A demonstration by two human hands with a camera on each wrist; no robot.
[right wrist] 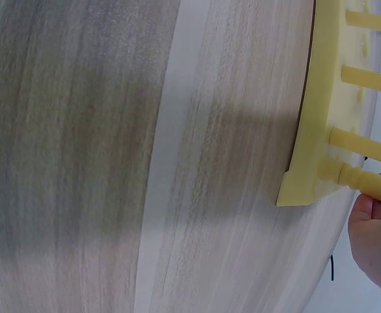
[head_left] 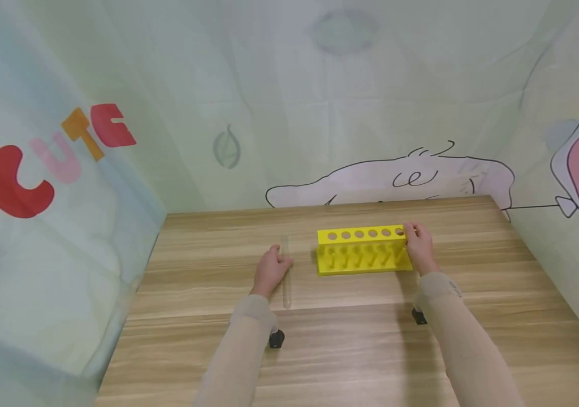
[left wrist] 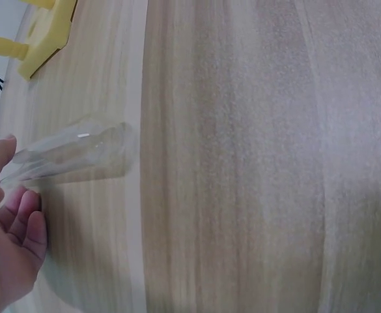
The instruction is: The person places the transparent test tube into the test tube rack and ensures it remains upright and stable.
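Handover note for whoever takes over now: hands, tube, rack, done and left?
Left hand: fingers on the clear test tube, which lies flat on the wooden table, left of the rack.
Right hand: holds the right end of the yellow rack, which stands on the table.
Done: nothing in the rack; all six top holes show empty.
Left, likely: lift the tube and stand it in a hole while steadying the rack.
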